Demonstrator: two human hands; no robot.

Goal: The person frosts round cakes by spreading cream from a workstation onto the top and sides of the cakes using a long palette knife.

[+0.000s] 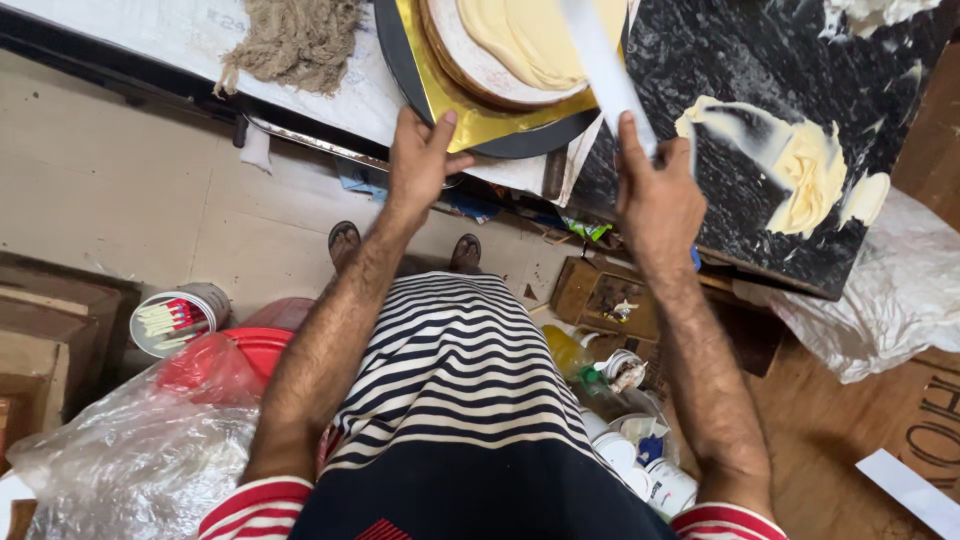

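Observation:
A round cake [520,40] covered in pale yellow cream sits on a gold board [470,118] on a black turntable [400,60] at the counter's edge. My left hand [420,160] grips the near rim of the gold board and turntable. My right hand [655,195] holds a long white scraper [605,70] that slants up over the cake's right side. A smear of yellow cream [800,165] lies on the dark marble counter [700,100] to the right of my right hand.
A frayed brown cloth [295,40] lies on the white surface at left. Below on the floor stand a white bucket with sticks [175,320], a red tub under plastic wrap [225,365], several jars and bottles [625,440], a wooden tray [600,295] and white plastic sheeting [890,290].

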